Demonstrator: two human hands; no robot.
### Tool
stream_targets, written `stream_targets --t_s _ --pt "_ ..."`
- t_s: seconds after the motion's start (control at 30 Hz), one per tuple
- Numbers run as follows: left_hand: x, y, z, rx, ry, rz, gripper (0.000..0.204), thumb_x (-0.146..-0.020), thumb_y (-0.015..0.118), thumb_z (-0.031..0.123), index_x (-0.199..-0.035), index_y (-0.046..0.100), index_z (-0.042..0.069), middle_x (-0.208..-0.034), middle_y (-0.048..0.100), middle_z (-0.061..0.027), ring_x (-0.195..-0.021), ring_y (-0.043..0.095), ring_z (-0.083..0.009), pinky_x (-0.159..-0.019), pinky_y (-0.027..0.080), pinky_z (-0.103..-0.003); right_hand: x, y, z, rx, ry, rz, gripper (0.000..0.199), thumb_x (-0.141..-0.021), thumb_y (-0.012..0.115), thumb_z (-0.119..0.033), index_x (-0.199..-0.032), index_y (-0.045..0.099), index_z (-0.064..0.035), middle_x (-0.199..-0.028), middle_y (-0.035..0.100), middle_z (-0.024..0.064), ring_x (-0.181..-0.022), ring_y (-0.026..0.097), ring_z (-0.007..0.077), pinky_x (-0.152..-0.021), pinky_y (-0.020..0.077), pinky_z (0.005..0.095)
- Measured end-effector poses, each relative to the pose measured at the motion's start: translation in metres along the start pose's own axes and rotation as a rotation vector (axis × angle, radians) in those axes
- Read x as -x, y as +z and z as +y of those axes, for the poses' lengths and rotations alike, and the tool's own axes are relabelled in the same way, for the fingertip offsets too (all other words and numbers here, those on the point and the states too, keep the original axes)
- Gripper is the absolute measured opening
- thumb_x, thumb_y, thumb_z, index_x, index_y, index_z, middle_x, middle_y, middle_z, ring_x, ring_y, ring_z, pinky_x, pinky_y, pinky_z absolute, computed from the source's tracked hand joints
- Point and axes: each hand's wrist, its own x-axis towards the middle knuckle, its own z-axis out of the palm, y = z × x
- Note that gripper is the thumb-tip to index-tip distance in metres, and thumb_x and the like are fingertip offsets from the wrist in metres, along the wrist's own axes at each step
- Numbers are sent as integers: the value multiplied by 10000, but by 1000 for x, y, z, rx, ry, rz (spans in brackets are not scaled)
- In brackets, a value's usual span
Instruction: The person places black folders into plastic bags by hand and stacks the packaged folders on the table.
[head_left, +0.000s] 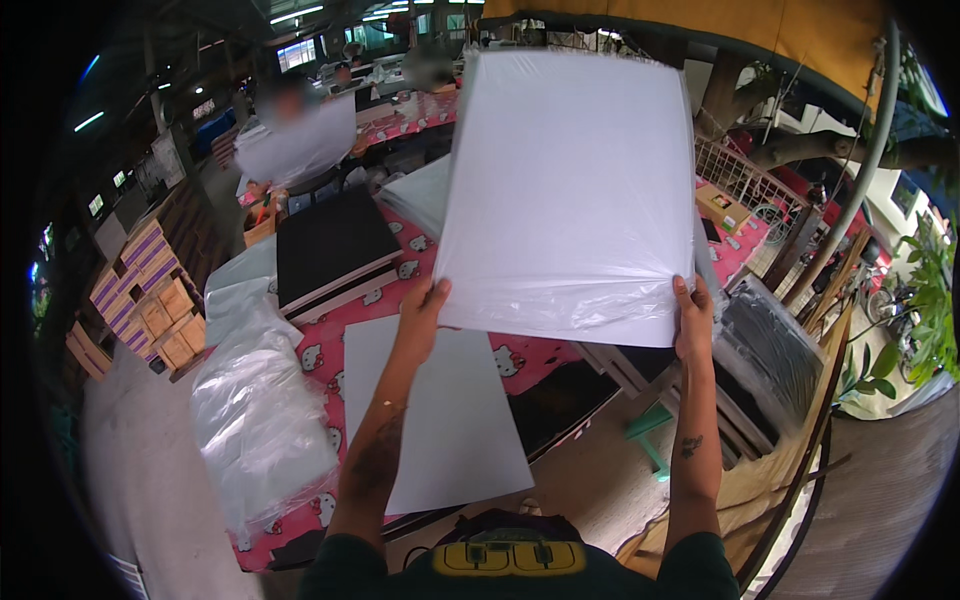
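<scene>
A worktop [330,330] spread with pink cat-print cloth [515,372] carries a stack of black-topped boards [335,245] toward the far left, crumpled clear plastic [260,420] along the left side, a white sheet [455,430] near the front, a dark panel [565,402] just right of it, and a brown box [722,207] at far right.

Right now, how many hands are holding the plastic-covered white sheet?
2: the left hand at the sheet's left edge, the right hand at its right edge, both near the lower corners. More could hide behind.
</scene>
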Motion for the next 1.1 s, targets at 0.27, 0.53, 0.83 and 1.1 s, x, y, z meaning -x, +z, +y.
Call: stream_targets --t_s 0.27,0.53,0.83,1.1 --pt "-65 106 -42 23 -84 281 353 -875 628 184 -1173 528 23 -946 574 -69 -715 546 -99 -499 430 -234 -73 -73 5 524 148 -211 525 -845 601 -167 -1332 468 -24 -1153 581 146 -994 550 190 -880 413 293" --pt "-44 101 -51 -38 7 -31 421 -819 729 173 -1160 562 -8 -851 604 -43 -705 558 -83 -599 454 -220 -64 -111 21 152 150 -23 466 -937 535 -310 -1272 538 13 -1098 607 89 -966 548 158 -796 458 275" --pt "-33 116 -65 -444 282 167 331 -786 750 163 -1038 623 -11 -767 646 -120 -602 599 -154 -567 471 -284 -13 -84 9 932 -173 100 429 -788 758 -276 -1074 657 28 -955 666 160 -861 603 241 -753 476 328" --pt "87 -31 -35 -763 201 244 362 -838 654 176 -1173 571 66 -977 632 -159 -740 654 -290 -680 535 -367 33 -87 34 1280 -587 405 380 -905 621 -281 -1173 601 -13 -1057 555 196 -1014 521 316 -833 442 410"
